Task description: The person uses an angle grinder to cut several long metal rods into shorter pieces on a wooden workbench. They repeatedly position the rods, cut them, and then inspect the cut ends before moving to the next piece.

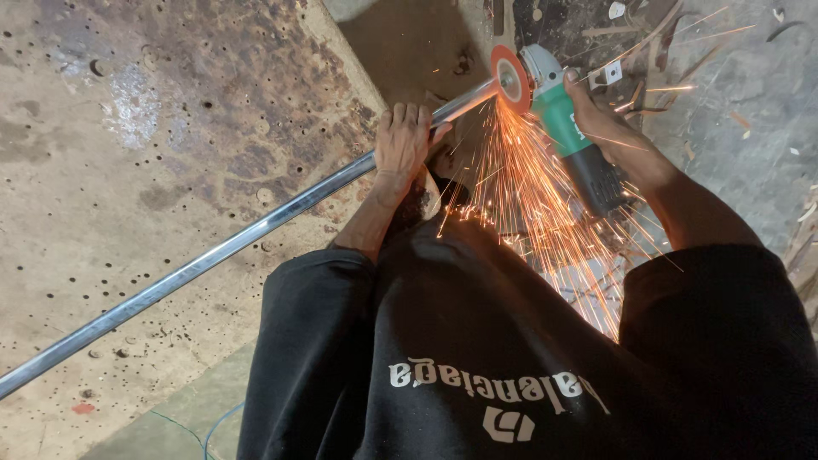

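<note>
A long shiny metal pipe [213, 255] lies slantwise across a worn, stained worktable [128, 128], its end sticking past the table's edge. My left hand [402, 140] grips the pipe near that end. My right hand [601, 115] holds a green and black angle grinder [569, 128]. Its orange disc [511, 78] touches the pipe's tip. Orange sparks [537, 213] stream down from the contact toward my black shirt.
The tabletop is pitted with small holes and burn marks. Beyond its edge lies a dirty concrete floor [750, 102] strewn with metal scraps and debris at the upper right. A thin blue wire [200, 430] runs along the floor at the bottom left.
</note>
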Demonstrator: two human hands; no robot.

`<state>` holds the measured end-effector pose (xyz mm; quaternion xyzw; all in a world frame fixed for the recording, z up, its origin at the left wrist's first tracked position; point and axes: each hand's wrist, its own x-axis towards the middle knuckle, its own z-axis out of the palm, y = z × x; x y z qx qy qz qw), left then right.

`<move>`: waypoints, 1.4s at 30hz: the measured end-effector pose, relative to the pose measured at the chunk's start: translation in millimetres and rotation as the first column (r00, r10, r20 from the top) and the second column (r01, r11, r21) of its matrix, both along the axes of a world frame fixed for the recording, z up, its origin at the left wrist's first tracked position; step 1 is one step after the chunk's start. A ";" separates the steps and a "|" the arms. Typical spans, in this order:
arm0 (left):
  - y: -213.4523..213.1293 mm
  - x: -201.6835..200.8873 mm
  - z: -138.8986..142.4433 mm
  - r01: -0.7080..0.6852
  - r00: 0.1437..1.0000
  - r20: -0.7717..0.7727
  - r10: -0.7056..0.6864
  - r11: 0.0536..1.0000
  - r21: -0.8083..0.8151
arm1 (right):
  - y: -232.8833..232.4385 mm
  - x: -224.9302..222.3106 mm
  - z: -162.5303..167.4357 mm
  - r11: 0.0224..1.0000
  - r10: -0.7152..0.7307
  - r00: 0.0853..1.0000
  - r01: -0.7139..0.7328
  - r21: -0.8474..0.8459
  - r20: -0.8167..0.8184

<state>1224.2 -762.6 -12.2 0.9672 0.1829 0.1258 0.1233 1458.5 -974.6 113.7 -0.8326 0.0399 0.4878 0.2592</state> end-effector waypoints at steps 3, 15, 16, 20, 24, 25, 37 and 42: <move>-0.1 -0.3 0.8 -0.009 0.999 0.038 0.009 1.000 0.000 | -0.1 0.1 -1.3 0.995 0.084 0.989 -0.089 0.038 0.120; 1.8 -0.6 3.9 -0.010 0.998 0.056 0.013 0.998 -0.057 | -7.3 -4.8 -5.3 0.999 0.019 0.999 -0.021 -0.038 -0.042; 1.9 -0.6 3.5 -0.008 0.999 0.049 0.011 0.998 -0.054 | -8.7 -4.6 -6.1 0.997 0.044 0.999 -0.046 -0.063 -0.033; 2.6 -0.4 4.3 -0.003 0.999 0.031 0.004 0.999 -0.040 | -17.1 -7.6 -10.0 0.999 0.010 0.998 -0.012 -0.030 -0.060; 5.3 -0.3 8.6 -0.001 0.999 0.034 0.003 0.999 -0.051 | -26.2 -13.7 -13.7 1.000 -0.015 0.996 0.014 -0.017 -0.083; 5.9 -1.0 9.5 0.009 0.999 0.041 -0.007 0.999 -0.049 | -29.2 -16.0 -13.8 0.998 -0.048 0.993 0.045 -0.033 -0.104; 31.1 7.6 -10.1 0.245 0.969 -0.076 -0.237 0.961 0.126 | -96.3 -48.6 27.8 0.997 -0.077 0.982 0.075 -0.022 -0.169; 43.8 15.5 -5.2 0.301 0.942 -0.124 -0.311 0.949 -0.092 | -88.2 -38.8 44.7 0.988 -0.109 0.976 0.127 0.089 -0.186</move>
